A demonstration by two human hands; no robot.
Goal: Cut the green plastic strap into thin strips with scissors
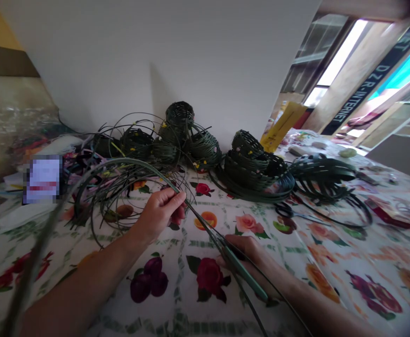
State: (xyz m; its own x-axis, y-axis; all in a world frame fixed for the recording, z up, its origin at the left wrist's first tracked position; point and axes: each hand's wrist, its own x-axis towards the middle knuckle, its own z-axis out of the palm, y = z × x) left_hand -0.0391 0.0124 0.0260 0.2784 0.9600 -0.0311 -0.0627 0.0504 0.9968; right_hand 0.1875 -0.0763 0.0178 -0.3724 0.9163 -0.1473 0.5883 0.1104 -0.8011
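My left hand [166,206] pinches a dark green weaving strip [134,161] between thumb and fingers. The strip arcs back over my left forearm and down to the lower left. From the pinch, thin split lengths run down to the right, past my right hand [242,252]. My right hand is closed round a green-handled tool [249,276]; its working end is hidden among the strips, so its kind cannot be told. Behind my left hand lies a tangle of thin green strips [116,201].
Small woven green baskets [203,147] with yellow flowers stand along the wall. More baskets [247,164] sit on coiled strips to the right. Scissors [296,213] lie beside a wide strip coil [322,173]. A yellow packet [282,126] leans behind. The tablecloth [176,290] is printed with fruit and flowers.
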